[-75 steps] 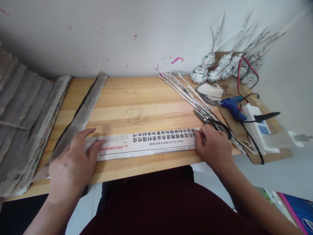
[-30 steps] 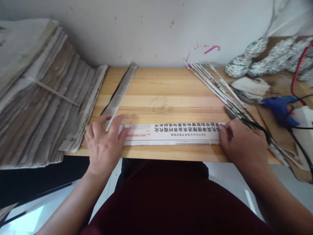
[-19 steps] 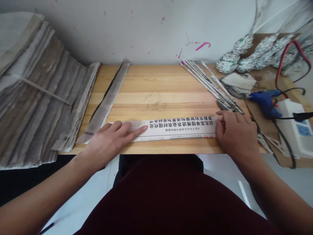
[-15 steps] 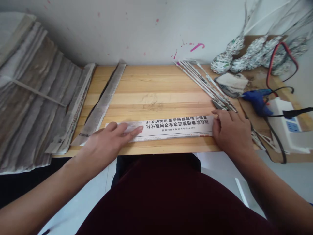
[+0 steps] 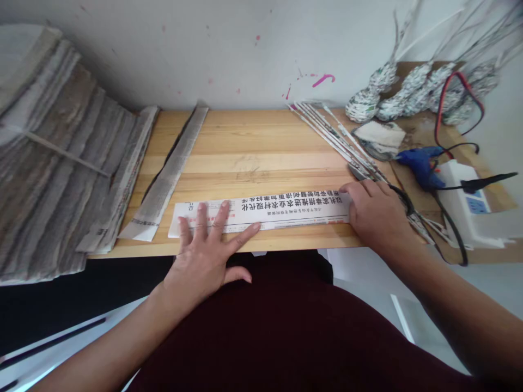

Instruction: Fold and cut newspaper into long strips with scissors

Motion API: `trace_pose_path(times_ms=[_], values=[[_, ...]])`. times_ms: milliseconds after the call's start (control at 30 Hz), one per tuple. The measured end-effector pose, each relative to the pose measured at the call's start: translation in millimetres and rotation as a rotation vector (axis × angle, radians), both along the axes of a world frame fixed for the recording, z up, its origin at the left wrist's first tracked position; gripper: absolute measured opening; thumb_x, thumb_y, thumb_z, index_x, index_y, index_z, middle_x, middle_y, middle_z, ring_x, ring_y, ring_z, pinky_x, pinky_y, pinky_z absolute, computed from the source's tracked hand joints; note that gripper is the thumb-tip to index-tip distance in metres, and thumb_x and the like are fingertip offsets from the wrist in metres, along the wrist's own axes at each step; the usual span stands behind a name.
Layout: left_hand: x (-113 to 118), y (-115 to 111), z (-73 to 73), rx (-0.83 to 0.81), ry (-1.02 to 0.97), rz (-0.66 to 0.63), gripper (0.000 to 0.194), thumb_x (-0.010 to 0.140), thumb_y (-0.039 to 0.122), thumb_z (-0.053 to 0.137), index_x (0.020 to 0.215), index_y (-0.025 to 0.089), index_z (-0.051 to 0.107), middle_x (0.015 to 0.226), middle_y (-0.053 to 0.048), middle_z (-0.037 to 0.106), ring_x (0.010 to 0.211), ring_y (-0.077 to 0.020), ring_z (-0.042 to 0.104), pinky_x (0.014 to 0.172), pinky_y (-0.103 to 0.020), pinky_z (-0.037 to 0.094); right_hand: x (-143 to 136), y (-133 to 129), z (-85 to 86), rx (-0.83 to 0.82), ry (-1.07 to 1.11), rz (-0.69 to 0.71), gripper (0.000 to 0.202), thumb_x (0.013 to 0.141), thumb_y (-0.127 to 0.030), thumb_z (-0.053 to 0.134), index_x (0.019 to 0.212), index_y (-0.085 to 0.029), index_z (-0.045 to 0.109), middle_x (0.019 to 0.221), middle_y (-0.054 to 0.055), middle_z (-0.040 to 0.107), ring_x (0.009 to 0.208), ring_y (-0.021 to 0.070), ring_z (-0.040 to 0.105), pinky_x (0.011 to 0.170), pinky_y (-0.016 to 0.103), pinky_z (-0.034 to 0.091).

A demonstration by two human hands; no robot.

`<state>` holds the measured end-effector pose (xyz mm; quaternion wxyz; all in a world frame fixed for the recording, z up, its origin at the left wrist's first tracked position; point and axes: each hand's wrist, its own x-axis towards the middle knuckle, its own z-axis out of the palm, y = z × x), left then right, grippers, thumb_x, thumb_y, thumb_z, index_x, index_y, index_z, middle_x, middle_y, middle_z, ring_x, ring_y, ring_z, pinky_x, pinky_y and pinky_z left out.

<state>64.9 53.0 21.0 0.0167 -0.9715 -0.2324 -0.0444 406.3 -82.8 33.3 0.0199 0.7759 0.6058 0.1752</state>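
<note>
A folded newspaper strip (image 5: 292,209) with large black characters lies along the front of the wooden table (image 5: 245,163). Spread across its left part is my left hand (image 5: 206,250), fingers apart and pressing flat, with the thumb off the table's front edge. My right hand (image 5: 378,215) is curled around the strip's right end, which it covers, thumb and fingers closed together. Just beyond the right hand lie several thin rolled paper sticks (image 5: 327,136) and a dark tool, partly hidden.
A tall stack of newspaper sheets (image 5: 77,163) stands at the left, beside another paper strip (image 5: 174,169). On the right are a blue glue gun (image 5: 419,163), a white power box (image 5: 461,190), a cloth (image 5: 379,136) and several woven paper pieces (image 5: 408,90) against the wall.
My left hand has moved right and toward me, and its fingers have spread, uncovering the strip's left end. The right hand stays at the strip's right end.
</note>
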Motion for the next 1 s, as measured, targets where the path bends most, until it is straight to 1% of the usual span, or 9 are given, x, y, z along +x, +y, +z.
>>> trace_pose_path(times_ms=[100,233,400,467,533,633,700,833,1000], values=[[0,1,0.9,0.016,-0.038,-0.019,0.104,0.068,0.086,0.059,0.158,0.049,0.023,0.168,-0.021,0.022,0.144,-0.0666,0.020,0.101,-0.089,0.026,2,-2,-1.3,0.016,-0.018,0.002,0.030,0.093,-0.016,0.043,0.106,-0.014,0.070,0.092,0.014,0.067,0.085,0.0281,0.054,0.080,0.038,0.041],[2,1,2.4,0.040,-0.087,-0.055,0.097,0.074,0.083,0.055,0.158,0.040,0.034,0.167,-0.021,0.027,0.149,-0.0562,0.022,0.109,-0.083,0.026,2,-5,-1.3,0.022,-0.025,0.014,0.030,0.094,-0.016,0.042,0.104,-0.014,0.070,0.091,0.013,0.067,0.086,0.0281,0.054,0.081,0.038,0.042],[11,2,-1.8,0.076,-0.161,-0.273,0.079,0.094,0.062,0.052,0.151,0.008,0.044,0.161,-0.017,0.041,0.154,-0.0324,0.028,0.124,-0.046,0.034,1,-6,-1.9,0.044,-0.015,0.008,0.032,0.096,-0.017,0.040,0.106,-0.014,0.070,0.093,0.013,0.067,0.090,0.0286,0.056,0.084,0.039,0.043],[16,1,-4.5,0.115,-0.175,-0.326,0.079,0.096,0.060,0.050,0.147,-0.001,0.045,0.157,-0.021,0.045,0.150,-0.0311,0.037,0.123,-0.043,0.035,1,-6,-2.5,0.053,0.001,0.014,0.032,0.096,-0.016,0.040,0.107,-0.014,0.070,0.094,0.013,0.068,0.091,0.0288,0.056,0.086,0.040,0.044],[20,-2,-6.2,0.128,-0.173,-0.314,0.087,0.092,0.068,0.049,0.149,0.002,0.044,0.156,-0.022,0.046,0.147,-0.0336,0.042,0.121,-0.047,0.038,0,-6,-2.6,0.062,0.022,0.009,0.032,0.096,-0.015,0.040,0.107,-0.014,0.070,0.096,0.013,0.069,0.093,0.0291,0.057,0.088,0.041,0.044],[27,-10,-5.9,0.103,-0.122,-0.226,0.097,0.081,0.081,0.052,0.157,0.022,0.038,0.160,-0.018,0.041,0.145,-0.0386,0.043,0.116,-0.052,0.043,-2,-6,-1.7,0.061,0.053,-0.026,0.032,0.098,-0.016,0.040,0.107,-0.014,0.071,0.100,0.013,0.070,0.098,0.0302,0.058,0.089,0.042,0.043],[31,-15,-4.7,0.086,-0.099,-0.177,0.100,0.077,0.084,0.054,0.158,0.029,0.036,0.162,-0.017,0.038,0.145,-0.0417,0.042,0.114,-0.056,0.043,-2,-7,-1.4,0.056,0.066,-0.051,0.032,0.099,-0.018,0.040,0.107,-0.015,0.071,0.101,0.013,0.071,0.099,0.0303,0.058,0.089,0.043,0.043],[37,-23,-3.4,0.067,-0.092,-0.119,0.102,0.078,0.084,0.053,0.159,0.024,0.035,0.162,-0.018,0.038,0.146,-0.0445,0.038,0.116,-0.059,0.040,-1,-8,-2.6,0.063,0.080,-0.054,0.033,0.098,-0.016,0.040,0.108,-0.015,0.071,0.101,0.013,0.071,0.099,0.0298,0.058,0.090,0.043,0.043],[44,-28,-3.3,0.080,0.000,-0.087,0.113,0.070,0.081,0.066,0.161,0.026,0.029,0.162,-0.025,0.035,0.144,-0.0541,0.036,0.113,-0.067,0.038,-2,-8,-2.8,0.094,0.050,-0.047,0.031,0.099,-0.019,0.040,0.105,-0.015,0.071,0.099,0.013,0.070,0.096,0.0288,0.057,0.089,0.042,0.043]])
